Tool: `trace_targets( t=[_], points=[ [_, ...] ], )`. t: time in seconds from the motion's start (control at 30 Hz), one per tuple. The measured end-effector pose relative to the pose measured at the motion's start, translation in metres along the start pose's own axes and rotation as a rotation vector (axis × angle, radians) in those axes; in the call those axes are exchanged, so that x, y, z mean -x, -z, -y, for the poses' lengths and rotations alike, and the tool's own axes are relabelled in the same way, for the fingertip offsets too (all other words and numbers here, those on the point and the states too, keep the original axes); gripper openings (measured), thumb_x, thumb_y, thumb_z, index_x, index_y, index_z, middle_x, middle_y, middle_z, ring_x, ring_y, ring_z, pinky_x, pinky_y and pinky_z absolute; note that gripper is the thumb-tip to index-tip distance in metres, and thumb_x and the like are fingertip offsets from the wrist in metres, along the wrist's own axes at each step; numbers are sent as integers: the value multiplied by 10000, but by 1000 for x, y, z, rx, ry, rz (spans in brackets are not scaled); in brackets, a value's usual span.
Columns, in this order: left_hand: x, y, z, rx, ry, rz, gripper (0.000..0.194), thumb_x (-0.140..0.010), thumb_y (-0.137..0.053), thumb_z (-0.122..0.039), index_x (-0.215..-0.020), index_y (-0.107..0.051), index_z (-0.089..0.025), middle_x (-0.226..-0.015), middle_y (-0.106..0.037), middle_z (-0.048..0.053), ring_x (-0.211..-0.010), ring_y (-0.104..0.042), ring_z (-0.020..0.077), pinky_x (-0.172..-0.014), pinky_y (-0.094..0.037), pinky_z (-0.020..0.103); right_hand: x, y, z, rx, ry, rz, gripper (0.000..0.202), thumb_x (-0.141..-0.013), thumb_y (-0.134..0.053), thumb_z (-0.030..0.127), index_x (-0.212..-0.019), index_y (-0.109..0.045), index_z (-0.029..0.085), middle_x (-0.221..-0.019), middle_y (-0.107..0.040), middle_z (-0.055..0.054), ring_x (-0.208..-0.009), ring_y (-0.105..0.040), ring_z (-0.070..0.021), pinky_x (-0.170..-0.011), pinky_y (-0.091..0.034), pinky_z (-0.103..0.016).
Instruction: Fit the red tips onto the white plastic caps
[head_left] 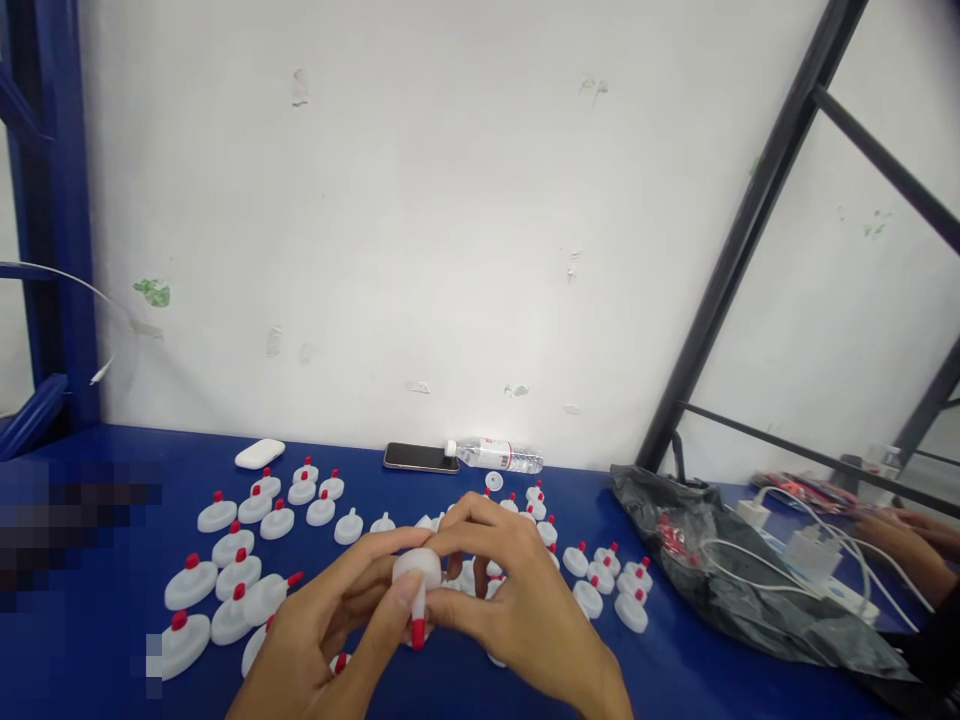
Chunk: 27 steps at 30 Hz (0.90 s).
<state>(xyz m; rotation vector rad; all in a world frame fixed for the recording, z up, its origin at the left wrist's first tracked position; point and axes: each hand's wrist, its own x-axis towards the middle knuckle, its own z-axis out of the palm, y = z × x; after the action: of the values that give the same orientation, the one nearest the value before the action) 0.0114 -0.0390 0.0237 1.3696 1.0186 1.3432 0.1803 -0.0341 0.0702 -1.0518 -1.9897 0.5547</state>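
Wall [420, 200]: brightly and broadly lit, the middle washed pale, the sides dimmed.
Counter [675, 640]: rendered in deep blue, more dimly lit than the wall.
White cap [416, 572]: seen pale between the fingers, little surface detail shown.
Bottle [499, 455]: picked out by small glints.
Black post [739, 250]: steeply slanted; the view is stretched towards the edges.
Right edge: softened, its upper corner darkened.
Left edge: partly masked by coarse pixel blocks.

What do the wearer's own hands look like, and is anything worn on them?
Both the left hand and the right hand are bare, without gloves. No rings show on the visible fingers, and I see no watch, bracelet, cable or marking. No sleeve shows; the forearms are mostly out of frame.
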Motion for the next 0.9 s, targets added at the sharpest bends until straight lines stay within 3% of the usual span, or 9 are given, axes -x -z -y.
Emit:
trace_targets(
  t=[0.17, 0.3, 0.4, 0.53, 0.7, 0.9],
  points=[
    [-13, 11, 24, -16, -47, 216, 631, -906, -574, -680, -1370, -595, -252, -751, -734, 29, -680, -691, 209, -648, -579, 275, 0, -2, -1, 23, -19, 27, 184, -813, -797, 114, -861, -782, 291, -888, -638, 68, -756, -561, -102, -619, -426, -216],
    [-19, 17, 30, -26, 29, 295, 678, -898, -557, -716, -1367, -597, -227, -686, -733, 33, -637, -700, 218, -584, -558, 267, 0, -2, -1, 42, -13, 52, 51, -862, -790, 244, -885, -783, 289, -867, -639, 60, -743, -568, -105, -636, -427, -230],
    [-19, 15, 23, 77, 77, 291, 698, -881, -536, -761, -1301, -641, -213, -684, -732, 42, -649, -715, 231, -559, -556, 271, 0, -2, 0, 85, -25, 61, 100, -878, -787, 332, -816, -757, 259, -821, -633, 58, -727, -571, -104, -659, -417, -242],
    [-15, 10, 9, 252, 140, 307, 838, -710, -650, -854, -1234, -667, -200, -767, -759, 68, -666, -733, 257, -475, -535, 262, 0, -2, 1, 122, -41, 61, 208, -869, -794, 392, -756, -717, 235, -777, -624, 57, -729, -580, -107, -654, -397, -243],
    [-12, 10, -4, 150, 158, 320, 715, -768, -734, -694, -1290, -661, -211, -728, -754, 61, -757, -749, 278, -570, -574, 274, -1, -3, -4, 163, -27, 58, 241, -869, -789, 414, -758, -691, 224, -792, -633, 52, -739, -591, -112, -645, -391, -239],
    [-13, 8, -6, 264, 254, 268, 780, -703, -798, -680, -1303, -668, -197, -865, -784, 94, -784, -745, 283, -603, -593, 310, 0, -5, -7, 247, 5, 24, 212, -891, -770, 373, -802, -635, 235, -782, -653, 67, -716, -585, -115, -652, -378, -246]
  ],
)
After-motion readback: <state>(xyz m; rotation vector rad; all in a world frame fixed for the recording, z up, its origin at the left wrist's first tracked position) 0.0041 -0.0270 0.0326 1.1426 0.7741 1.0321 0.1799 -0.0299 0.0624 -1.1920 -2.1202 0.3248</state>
